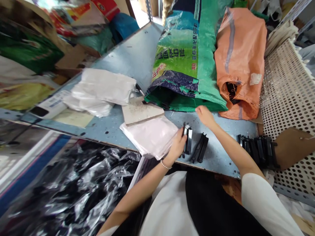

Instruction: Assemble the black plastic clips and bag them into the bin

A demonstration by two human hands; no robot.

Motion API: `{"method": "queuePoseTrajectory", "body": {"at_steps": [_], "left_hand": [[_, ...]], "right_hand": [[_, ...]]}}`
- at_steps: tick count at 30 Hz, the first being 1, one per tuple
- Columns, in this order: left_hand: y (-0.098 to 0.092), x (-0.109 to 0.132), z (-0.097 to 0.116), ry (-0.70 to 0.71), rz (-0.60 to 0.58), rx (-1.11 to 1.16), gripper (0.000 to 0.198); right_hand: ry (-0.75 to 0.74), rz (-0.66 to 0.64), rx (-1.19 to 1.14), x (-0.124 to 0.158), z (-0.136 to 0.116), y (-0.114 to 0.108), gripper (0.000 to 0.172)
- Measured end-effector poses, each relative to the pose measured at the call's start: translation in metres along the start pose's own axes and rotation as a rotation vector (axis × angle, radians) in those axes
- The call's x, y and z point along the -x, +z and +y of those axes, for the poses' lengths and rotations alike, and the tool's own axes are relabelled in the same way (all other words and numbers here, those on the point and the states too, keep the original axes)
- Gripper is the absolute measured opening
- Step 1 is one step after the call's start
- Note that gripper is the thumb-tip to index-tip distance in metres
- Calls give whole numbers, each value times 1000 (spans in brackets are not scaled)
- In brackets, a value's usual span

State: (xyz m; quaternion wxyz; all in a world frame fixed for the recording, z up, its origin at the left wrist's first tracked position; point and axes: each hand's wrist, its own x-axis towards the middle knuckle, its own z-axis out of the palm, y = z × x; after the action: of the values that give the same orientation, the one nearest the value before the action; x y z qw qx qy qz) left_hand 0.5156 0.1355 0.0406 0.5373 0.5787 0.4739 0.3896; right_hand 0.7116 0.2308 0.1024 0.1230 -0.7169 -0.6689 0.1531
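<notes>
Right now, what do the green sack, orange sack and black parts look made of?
Green sack: likely woven plastic, glossy print; crinkled highlights. Orange sack: probably woven plastic, duller; soft creases. Black parts: seemingly moulded plastic, semi-gloss; bright edge highlights, but coated metal possible.

black plastic parts (203,150) are gleaming, green woven sack (208,65) is shining, bench (137,49) is showing smooth, probably painted metal

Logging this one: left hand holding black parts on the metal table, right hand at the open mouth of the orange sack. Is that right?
Not quite: the head view shows the right hand at the open mouth of the green sack, not the orange sack. The left hand does hold black parts on the metal table.
</notes>
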Motion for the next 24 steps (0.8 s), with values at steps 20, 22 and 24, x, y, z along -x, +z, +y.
{"method": "queuePoseTrajectory", "body": {"at_steps": [20,22,24], "left_hand": [[17,-19,14,195,-64,-49,44],[15,-17,18,194,-57,-14,44],[9,-18,19,161,-31,50,42]], "right_hand": [[255,251,-119,-48,75,20,61],[281,221,-175,-63,59,14,56],[260,194,-220,-61,45,8,49]]}}
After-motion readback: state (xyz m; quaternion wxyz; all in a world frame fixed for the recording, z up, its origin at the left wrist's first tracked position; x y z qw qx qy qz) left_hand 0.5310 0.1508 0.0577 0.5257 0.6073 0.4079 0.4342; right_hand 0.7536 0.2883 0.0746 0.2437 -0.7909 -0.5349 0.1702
